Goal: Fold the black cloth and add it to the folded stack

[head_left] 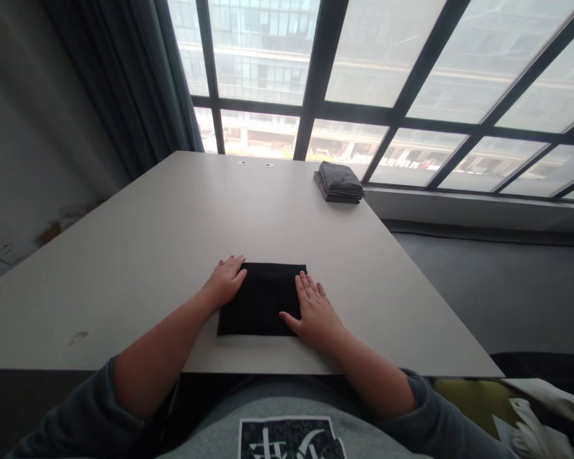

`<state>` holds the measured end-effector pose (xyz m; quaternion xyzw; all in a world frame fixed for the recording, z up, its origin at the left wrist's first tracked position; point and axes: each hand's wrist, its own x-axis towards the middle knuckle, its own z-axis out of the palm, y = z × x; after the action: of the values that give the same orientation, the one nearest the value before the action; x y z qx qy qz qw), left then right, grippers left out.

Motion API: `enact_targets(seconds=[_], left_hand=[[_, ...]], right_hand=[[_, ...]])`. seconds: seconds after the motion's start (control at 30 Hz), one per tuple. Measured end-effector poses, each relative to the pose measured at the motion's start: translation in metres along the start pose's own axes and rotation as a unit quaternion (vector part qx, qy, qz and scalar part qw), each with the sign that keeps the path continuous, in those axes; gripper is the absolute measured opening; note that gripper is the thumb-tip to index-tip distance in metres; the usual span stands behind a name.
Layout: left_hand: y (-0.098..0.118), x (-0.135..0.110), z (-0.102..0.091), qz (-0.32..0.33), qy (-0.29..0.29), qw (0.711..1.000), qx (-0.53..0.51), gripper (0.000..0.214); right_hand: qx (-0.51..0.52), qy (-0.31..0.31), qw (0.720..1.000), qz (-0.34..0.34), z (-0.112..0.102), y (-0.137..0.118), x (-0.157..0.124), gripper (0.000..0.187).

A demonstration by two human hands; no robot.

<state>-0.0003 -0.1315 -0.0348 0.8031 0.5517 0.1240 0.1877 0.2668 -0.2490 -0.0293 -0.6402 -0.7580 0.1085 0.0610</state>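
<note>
Black folded cloth (pixel 263 298) lies flat at centre frame, near the table's (pixel 148 242) near edge; left hand (pixel 226 280) rests palm-down on its left edge, fingers together and flat, gripping nothing; right hand (pixel 314 310) presses flat on its right edge, fingers slightly spread, nothing clamped; stack of dark folded cloths (pixel 339 182) sits upper right of centre, at the table's far corner by the window (pixel 373 70); well apart from the hands.

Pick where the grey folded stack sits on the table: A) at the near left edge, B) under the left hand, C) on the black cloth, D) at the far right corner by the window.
D: the grey stack lies at the table's far right corner, apart from the black cloth under both hands.
</note>
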Motion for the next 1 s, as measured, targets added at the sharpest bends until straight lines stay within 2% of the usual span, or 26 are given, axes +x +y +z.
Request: enact_targets(seconds=[0.2, 0.3, 0.4, 0.47, 0.57, 0.67, 0.8, 1.0], left_hand=[[0.008, -0.006, -0.012, 0.038, 0.028, 0.999, 0.007, 0.060], [0.020, -0.011, -0.017, 0.095, 0.034, 0.994, 0.048, 0.054], [0.037, -0.014, -0.018, 0.196, -0.017, 0.978, 0.063, 0.054], [0.047, -0.013, -0.016, 0.228, -0.058, 0.969, 0.069, 0.056], [0.054, -0.006, -0.011, 0.213, -0.093, 0.970, 0.074, 0.058], [0.050, 0.003, -0.007, 0.170, -0.094, 0.978, 0.079, 0.059], [0.032, 0.007, -0.006, 0.124, -0.063, 0.988, 0.073, 0.060], [0.008, -0.005, -0.018, 0.080, -0.040, 0.994, 0.059, 0.062]], right_hand=[[0.003, -0.005, 1.000, 0.009, -0.002, -0.001, 0.001, 0.101], [0.011, 0.004, 1.000, 0.004, -0.001, -0.001, 0.002, 0.099], [0.020, 0.017, 1.000, -0.003, 0.000, 0.000, 0.004, 0.096], [0.022, 0.016, 1.000, 0.000, 0.001, 0.001, 0.005, 0.096], [0.023, 0.011, 1.000, 0.003, 0.000, 0.002, 0.005, 0.095], [0.025, 0.015, 1.000, -0.001, -0.002, 0.001, 0.005, 0.094], [0.017, 0.008, 1.000, 0.008, -0.003, 0.001, 0.004, 0.093], [0.013, 0.014, 1.000, 0.010, -0.002, 0.001, 0.004, 0.089]])
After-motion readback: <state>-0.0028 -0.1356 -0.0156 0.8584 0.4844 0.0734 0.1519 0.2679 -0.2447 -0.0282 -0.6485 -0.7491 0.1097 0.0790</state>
